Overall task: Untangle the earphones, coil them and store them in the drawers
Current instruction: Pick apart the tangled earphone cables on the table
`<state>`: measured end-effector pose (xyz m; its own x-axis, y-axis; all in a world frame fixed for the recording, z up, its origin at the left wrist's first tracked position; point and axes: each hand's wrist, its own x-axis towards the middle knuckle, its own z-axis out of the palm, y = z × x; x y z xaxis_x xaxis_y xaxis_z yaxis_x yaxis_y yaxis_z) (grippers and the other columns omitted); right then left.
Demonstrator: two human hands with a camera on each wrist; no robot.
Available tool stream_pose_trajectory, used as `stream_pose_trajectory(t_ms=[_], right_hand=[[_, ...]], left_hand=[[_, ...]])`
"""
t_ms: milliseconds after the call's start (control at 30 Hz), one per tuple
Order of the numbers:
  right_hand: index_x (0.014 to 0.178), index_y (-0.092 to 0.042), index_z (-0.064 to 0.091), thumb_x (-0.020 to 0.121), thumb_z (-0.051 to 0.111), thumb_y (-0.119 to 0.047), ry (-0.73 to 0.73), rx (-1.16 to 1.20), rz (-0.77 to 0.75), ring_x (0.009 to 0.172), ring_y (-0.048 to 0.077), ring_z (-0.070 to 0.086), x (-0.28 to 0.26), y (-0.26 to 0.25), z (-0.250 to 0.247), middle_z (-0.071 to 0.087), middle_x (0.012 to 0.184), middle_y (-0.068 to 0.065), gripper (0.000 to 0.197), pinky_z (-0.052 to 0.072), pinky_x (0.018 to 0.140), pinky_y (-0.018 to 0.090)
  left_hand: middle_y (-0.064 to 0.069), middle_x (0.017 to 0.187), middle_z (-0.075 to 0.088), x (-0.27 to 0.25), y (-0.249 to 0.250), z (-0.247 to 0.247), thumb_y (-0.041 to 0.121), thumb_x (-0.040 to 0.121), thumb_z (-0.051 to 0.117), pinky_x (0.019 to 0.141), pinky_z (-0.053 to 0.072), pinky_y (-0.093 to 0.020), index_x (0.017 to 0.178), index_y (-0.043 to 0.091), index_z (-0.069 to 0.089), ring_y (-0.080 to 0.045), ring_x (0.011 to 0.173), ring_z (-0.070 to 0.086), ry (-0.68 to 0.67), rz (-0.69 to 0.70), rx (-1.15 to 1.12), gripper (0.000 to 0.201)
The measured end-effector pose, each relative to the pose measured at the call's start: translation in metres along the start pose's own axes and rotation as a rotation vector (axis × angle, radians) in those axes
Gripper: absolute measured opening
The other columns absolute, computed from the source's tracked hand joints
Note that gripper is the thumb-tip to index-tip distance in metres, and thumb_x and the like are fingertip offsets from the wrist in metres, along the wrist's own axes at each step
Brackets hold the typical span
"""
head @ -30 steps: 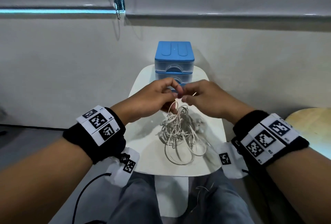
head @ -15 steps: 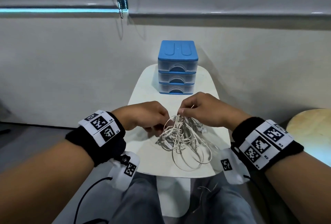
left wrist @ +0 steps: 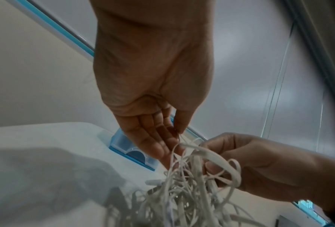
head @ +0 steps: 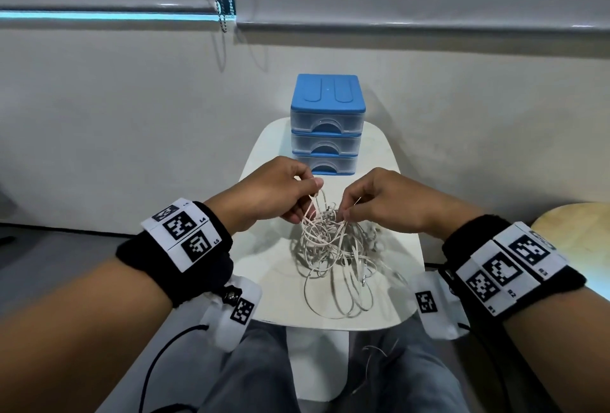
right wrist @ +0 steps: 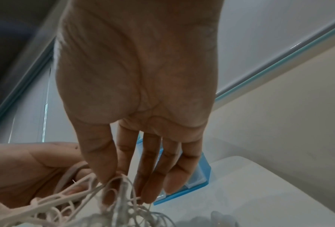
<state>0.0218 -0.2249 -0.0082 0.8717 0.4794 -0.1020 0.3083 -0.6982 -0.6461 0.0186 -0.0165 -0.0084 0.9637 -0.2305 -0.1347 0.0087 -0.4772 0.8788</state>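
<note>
Both hands (head: 277, 194) (head: 383, 201) pinch tangled earphones (head: 330, 247).

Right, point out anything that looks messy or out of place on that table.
The earphones are one knotted heap of white cable in the middle of the white table, loops spilling toward its near edge. Left hand and right hand each pinch strands at the top. The blue drawer unit sits square, drawers closed.
</note>
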Motion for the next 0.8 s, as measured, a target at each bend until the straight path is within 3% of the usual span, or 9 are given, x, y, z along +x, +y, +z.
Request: stream_pose_trajectory(t_ms=[133, 233, 300, 367, 433, 500, 567, 667, 800], right_hand=[[0.1, -0.025, 0.071, 0.085, 0.071, -0.007, 0.108, 0.121, -0.014, 0.085, 0.018, 0.068, 0.005, -0.003, 0.002, 0.074, 0.096, -0.004, 0.023, 0.053, 0.08, 0.034], [0.112, -0.026, 0.066, 0.087, 0.07, -0.008, 0.206, 0.194, -0.024, 0.082, 0.012, 0.064, 0.008, -0.009, 0.005, 0.071, 0.098, -0.005, 0.031, 0.046, 0.072, 0.027], [0.117, -0.028, 0.064, 0.089, 0.072, -0.017, 0.264, 0.212, -0.036, 0.081, 0.009, 0.062, 0.01, -0.013, 0.008, 0.07, 0.099, -0.007, 0.031, 0.043, 0.072, 0.023], [0.113, -0.028, 0.065, 0.09, 0.073, -0.028, 0.24, 0.177, -0.042, 0.078, 0.008, 0.061, 0.011, -0.018, 0.01, 0.067, 0.096, -0.008, 0.025, 0.043, 0.072, 0.023], [0.099, -0.02, 0.07, 0.091, 0.071, -0.035, 0.196, 0.092, -0.047, 0.073, 0.01, 0.059, 0.011, -0.021, 0.014, 0.067, 0.086, -0.003, 0.017, 0.044, 0.069, 0.027], [0.082, -0.012, 0.069, 0.095, 0.066, -0.034, 0.213, 0.099, -0.03, 0.066, 0.013, 0.059, 0.013, -0.021, 0.014, 0.069, 0.077, 0.006, 0.026, 0.044, 0.065, 0.03], [0.071, -0.014, 0.065, 0.1, 0.059, -0.03, 0.264, 0.214, -0.008, 0.055, 0.011, 0.058, 0.014, -0.02, 0.013, 0.068, 0.067, 0.006, 0.033, 0.044, 0.06, 0.03], [0.075, -0.011, 0.061, 0.104, 0.052, -0.024, 0.378, 0.425, -0.027, 0.047, 0.018, 0.053, 0.013, -0.02, 0.008, 0.065, 0.06, 0.008, 0.034, 0.04, 0.052, 0.026], [0.086, -0.009, 0.059, 0.107, 0.045, -0.02, 0.423, 0.582, -0.055, 0.05, 0.021, 0.058, 0.011, -0.025, 0.003, 0.068, 0.067, 0.015, 0.028, 0.037, 0.046, 0.023]], left_hand=[[-0.02, 0.083, 0.074, -0.003, 0.004, 0.001, 0.03, 0.107, 0.05, 0.052, 0.055, -0.028, 0.093, 0.013, 0.055, -0.027, 0.058, 0.069, 0.083, -0.007, -0.059, 0.023], [-0.018, 0.087, 0.073, -0.003, 0.007, 0.001, 0.033, 0.109, 0.043, 0.051, 0.053, -0.027, 0.096, 0.016, 0.052, -0.032, 0.062, 0.074, 0.099, 0.006, -0.059, 0.023], [-0.013, 0.087, 0.07, -0.004, 0.009, 0.001, 0.036, 0.11, 0.038, 0.054, 0.054, -0.029, 0.096, 0.018, 0.049, -0.033, 0.065, 0.075, 0.101, 0.028, -0.047, 0.025], [-0.012, 0.089, 0.068, -0.004, 0.008, 0.002, 0.037, 0.11, 0.036, 0.058, 0.054, -0.032, 0.098, 0.017, 0.048, -0.032, 0.066, 0.075, 0.092, 0.068, -0.034, 0.026], [-0.014, 0.092, 0.067, -0.003, 0.007, 0.002, 0.038, 0.11, 0.036, 0.06, 0.054, -0.033, 0.1, 0.017, 0.048, -0.028, 0.064, 0.072, 0.069, 0.096, -0.018, 0.027], [-0.013, 0.092, 0.065, -0.004, 0.004, 0.001, 0.041, 0.109, 0.038, 0.058, 0.052, -0.031, 0.102, 0.017, 0.049, -0.024, 0.063, 0.067, 0.027, 0.076, -0.033, 0.027], [-0.011, 0.094, 0.063, -0.006, 0.001, -0.001, 0.045, 0.107, 0.044, 0.059, 0.048, -0.03, 0.111, 0.014, 0.051, -0.023, 0.065, 0.06, -0.054, 0.007, -0.101, 0.032], [-0.007, 0.097, 0.064, -0.01, -0.007, -0.004, 0.043, 0.1, 0.06, 0.063, 0.045, -0.027, 0.122, 0.013, 0.054, -0.019, 0.074, 0.055, -0.182, -0.073, -0.137, 0.038], [0.006, 0.087, 0.067, -0.014, -0.017, -0.006, 0.028, 0.095, 0.069, 0.068, 0.044, -0.023, 0.117, 0.016, 0.064, -0.009, 0.075, 0.058, -0.251, 0.007, 0.083, 0.025]])
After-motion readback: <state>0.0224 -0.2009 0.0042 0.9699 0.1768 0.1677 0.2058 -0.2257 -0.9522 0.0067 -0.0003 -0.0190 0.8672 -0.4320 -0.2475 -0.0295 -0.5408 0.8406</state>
